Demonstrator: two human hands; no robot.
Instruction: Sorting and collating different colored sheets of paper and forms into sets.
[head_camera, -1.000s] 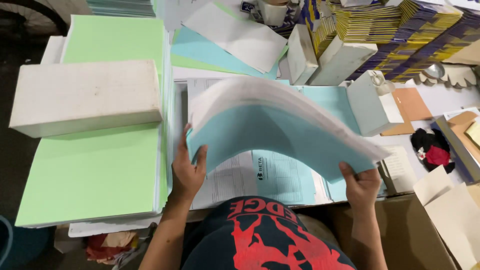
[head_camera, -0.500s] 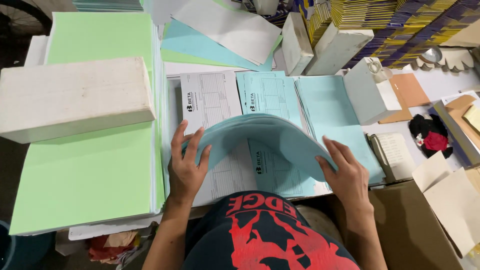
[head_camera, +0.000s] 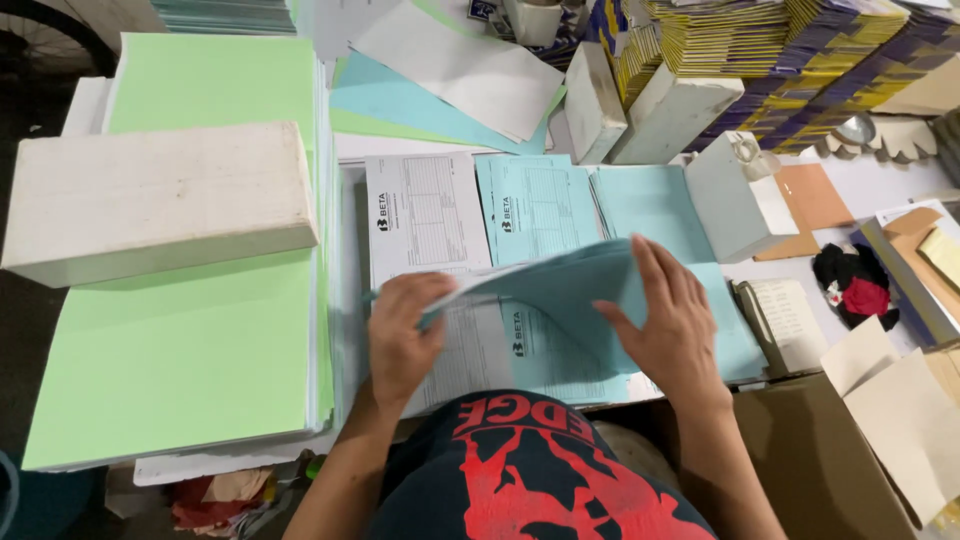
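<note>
Centre frame: your left hand pinches the left edge of a curved light-blue paper sheaf; your right hand lies flat, fingers spread, on its right half.

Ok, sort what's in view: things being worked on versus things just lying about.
In use:
left hand
right hand
blue sheet bundle
printed forms

Lying about:
green paper stack
white block
booklet stacks
red-black cloth

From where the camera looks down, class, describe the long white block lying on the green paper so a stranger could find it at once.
Start at the big stack of pale green sheets filling the left of the table. The white block lies across its upper half like a weight. It is the longest of the white blocks here, lying flat and scuffed, far left of the left hand.
</note>
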